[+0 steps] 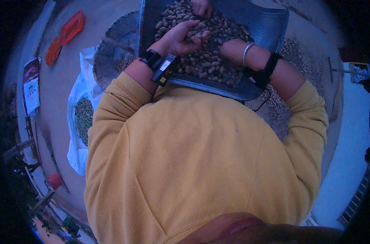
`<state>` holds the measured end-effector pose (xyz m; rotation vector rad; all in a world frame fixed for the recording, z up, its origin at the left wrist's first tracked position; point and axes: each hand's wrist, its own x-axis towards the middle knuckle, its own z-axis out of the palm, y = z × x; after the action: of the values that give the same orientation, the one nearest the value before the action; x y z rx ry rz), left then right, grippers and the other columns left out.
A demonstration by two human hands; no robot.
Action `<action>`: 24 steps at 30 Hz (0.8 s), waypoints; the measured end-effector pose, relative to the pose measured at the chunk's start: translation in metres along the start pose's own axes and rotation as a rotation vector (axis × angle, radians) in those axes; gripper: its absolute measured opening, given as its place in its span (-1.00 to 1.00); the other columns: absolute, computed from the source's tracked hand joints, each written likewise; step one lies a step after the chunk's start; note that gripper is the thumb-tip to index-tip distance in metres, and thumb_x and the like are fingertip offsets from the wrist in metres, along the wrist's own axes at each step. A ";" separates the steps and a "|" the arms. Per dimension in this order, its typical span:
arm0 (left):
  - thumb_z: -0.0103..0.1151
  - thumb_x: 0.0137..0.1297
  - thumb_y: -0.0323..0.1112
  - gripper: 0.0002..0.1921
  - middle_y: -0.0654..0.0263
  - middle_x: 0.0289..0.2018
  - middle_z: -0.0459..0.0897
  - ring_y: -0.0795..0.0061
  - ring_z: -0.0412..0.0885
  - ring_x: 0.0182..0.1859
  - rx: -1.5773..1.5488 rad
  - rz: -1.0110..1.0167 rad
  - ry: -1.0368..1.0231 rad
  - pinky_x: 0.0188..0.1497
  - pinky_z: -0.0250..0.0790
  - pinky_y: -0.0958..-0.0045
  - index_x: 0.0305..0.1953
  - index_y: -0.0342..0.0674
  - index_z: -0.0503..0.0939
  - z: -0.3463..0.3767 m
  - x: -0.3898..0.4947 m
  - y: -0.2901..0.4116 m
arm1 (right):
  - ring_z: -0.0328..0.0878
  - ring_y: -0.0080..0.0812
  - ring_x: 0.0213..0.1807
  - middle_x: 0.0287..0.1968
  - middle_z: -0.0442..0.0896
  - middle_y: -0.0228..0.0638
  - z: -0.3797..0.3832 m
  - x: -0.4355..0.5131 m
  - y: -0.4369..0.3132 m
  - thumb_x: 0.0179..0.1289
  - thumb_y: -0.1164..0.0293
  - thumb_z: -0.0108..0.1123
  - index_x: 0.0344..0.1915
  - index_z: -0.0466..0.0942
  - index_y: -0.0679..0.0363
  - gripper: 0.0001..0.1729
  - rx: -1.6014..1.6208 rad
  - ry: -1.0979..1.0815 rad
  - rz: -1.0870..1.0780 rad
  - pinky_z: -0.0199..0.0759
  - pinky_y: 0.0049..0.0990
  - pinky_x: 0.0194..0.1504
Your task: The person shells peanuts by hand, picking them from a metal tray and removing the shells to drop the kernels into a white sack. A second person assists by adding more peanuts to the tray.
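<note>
Unshelled peanuts (204,62) are heaped in a grey metal tray (258,21) with raised sides, close in front of my body. My left hand (185,38) is turned palm up over the heap, its fingers curled around several peanuts (197,32). To its right, my right hand (233,50) reaches down onto the peanuts; its fingers are blurred and partly hidden, so I cannot tell what they hold. Another person's hand (202,7) touches the peanuts at the tray's far side.
A round basket (111,45) stands left of the tray, with some peanuts inside. Beside it lies a white sack (78,152) with green-and-red contents. An orange plastic basket (72,27) sits farther off. Small pale pieces (276,113) cover ground at right.
</note>
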<state>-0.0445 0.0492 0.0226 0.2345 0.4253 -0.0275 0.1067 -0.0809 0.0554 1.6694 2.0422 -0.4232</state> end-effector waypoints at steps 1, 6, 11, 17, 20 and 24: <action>-0.15 0.29 -0.17 -0.66 0.12 -0.28 0.42 0.42 0.44 -0.32 0.015 0.018 0.017 -0.56 0.28 0.69 -0.09 -0.32 0.20 0.001 -0.001 -0.002 | 0.54 -0.11 -0.29 -0.39 0.59 -0.14 0.000 0.001 0.000 -0.14 0.47 0.14 -0.43 0.56 0.16 -0.83 -0.013 -0.011 -0.024 0.43 -0.28 -0.27; -0.12 0.28 -0.20 -0.69 0.12 -0.29 0.43 0.43 0.44 -0.34 0.040 0.068 0.068 -0.56 0.29 0.70 -0.11 -0.31 0.22 0.002 0.001 -0.003 | 0.54 -0.11 -0.30 -0.39 0.59 -0.14 0.013 0.014 0.007 -0.07 0.45 0.07 -0.45 0.57 0.15 -0.86 -0.142 -0.037 -0.067 0.43 -0.28 -0.28; -0.03 0.24 -0.26 -0.81 0.15 -0.28 0.52 0.59 0.42 -0.52 0.092 0.111 0.085 -0.64 0.27 0.71 -0.15 -0.12 0.33 -0.003 0.001 0.002 | 0.55 -0.08 -0.31 -0.35 0.59 -0.10 0.030 0.030 0.022 0.06 0.35 -0.07 -0.39 0.57 0.15 -0.75 -0.090 -0.021 -0.060 0.44 -0.22 -0.25; -0.09 0.25 -0.17 -0.77 0.15 -0.37 0.47 0.50 0.41 -0.49 0.058 0.140 0.109 -0.54 0.31 0.66 -0.18 -0.16 0.30 -0.005 0.015 -0.001 | 0.55 -0.10 -0.39 -0.41 0.58 -0.09 0.014 0.014 0.027 -0.01 0.44 -0.02 -0.41 0.54 0.22 -0.82 -0.089 -0.018 -0.084 0.43 -0.21 -0.35; -0.12 0.27 -0.14 -0.75 0.16 -0.35 0.46 0.48 0.41 -0.46 -0.035 0.039 -0.007 -0.55 0.28 0.68 -0.16 -0.15 0.29 -0.010 0.017 0.003 | 0.53 -0.12 -0.38 -0.45 0.57 -0.11 -0.001 0.003 0.027 -0.13 0.46 0.09 -0.46 0.53 0.23 -0.85 0.057 0.007 -0.064 0.41 -0.28 -0.35; -0.20 0.31 -0.14 -0.73 0.18 -0.42 0.48 0.58 0.33 -0.61 -0.008 0.058 0.047 -0.69 0.22 0.75 -0.18 -0.22 0.31 -0.007 0.017 0.003 | 0.53 -0.14 -0.41 -0.48 0.56 -0.14 -0.017 0.002 0.029 -0.19 0.42 0.16 -0.48 0.51 0.23 -0.82 0.178 -0.127 -0.071 0.39 -0.32 -0.39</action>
<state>-0.0320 0.0544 0.0102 0.2402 0.4651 0.0366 0.1323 -0.0638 0.0702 1.6277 2.0241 -0.7359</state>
